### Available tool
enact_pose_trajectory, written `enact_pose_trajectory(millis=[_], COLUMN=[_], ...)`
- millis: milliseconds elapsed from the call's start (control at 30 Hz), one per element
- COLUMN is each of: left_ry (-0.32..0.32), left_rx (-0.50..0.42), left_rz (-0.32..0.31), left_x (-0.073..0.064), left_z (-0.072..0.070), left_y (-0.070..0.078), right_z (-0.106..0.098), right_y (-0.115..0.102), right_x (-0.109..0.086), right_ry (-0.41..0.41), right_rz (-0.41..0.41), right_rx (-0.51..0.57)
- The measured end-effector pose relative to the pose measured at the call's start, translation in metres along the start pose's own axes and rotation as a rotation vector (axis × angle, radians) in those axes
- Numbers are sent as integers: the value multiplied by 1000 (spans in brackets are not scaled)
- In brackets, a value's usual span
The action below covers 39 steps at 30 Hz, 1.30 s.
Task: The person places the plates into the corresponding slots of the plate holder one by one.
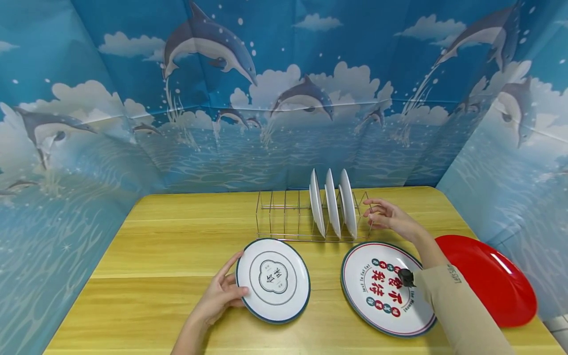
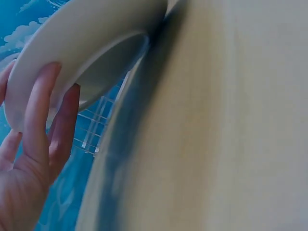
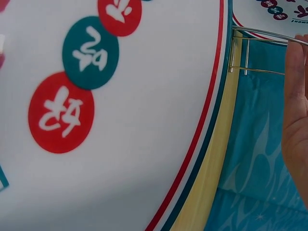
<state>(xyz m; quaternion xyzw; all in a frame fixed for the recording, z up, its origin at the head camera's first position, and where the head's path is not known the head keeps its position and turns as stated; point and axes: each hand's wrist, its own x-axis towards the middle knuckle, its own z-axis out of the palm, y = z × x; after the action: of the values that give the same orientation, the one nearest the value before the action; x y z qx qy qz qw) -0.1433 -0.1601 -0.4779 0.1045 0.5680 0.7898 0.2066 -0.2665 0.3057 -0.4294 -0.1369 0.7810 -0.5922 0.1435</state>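
Note:
My left hand (image 1: 218, 297) grips a small white plate (image 1: 293, 278) with a dark rim and a printed emblem at its left edge, thumb on the face. In the left wrist view, the fingers (image 2: 36, 113) spread against the plate's pale underside (image 2: 96, 33). My right hand (image 1: 388, 217) holds the right end of a wire dish rack (image 1: 284, 236), its fingers curled about the end wire. Three white plates (image 1: 333, 209) stand upright in the rack's right half. In the right wrist view, only part of the right hand (image 3: 296, 106) shows beside the rack's wire (image 3: 264, 33).
A large white plate (image 1: 359, 308) with red and green lettering lies in front of the rack, under my right forearm. Farther right is a red oval plate (image 1: 497, 281). A dolphin-print cloth (image 1: 213, 148) hangs behind and beside the wooden table (image 1: 146, 266).

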Motion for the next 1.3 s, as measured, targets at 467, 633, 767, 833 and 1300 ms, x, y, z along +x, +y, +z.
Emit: enact_pose_trajectory(millis=[467, 633, 767, 833, 1300], left_ry=[41, 51, 85, 101, 106], left_rx=[139, 189, 223, 234, 335], left_rz=[147, 178, 184, 188, 285], left_x=[7, 16, 27, 33, 92], left_z=[12, 18, 24, 28, 56], left_y=[61, 83, 97, 102, 118], right_z=[-1, -1, -1, -2, -1], right_y=[0, 0, 1, 1, 1], right_x=[0, 1, 2, 2, 1], right_ry=[-2, 0, 2, 4, 4], right_rz=[7, 8, 11, 12, 16], right_rx=[8, 4, 2, 2, 3])
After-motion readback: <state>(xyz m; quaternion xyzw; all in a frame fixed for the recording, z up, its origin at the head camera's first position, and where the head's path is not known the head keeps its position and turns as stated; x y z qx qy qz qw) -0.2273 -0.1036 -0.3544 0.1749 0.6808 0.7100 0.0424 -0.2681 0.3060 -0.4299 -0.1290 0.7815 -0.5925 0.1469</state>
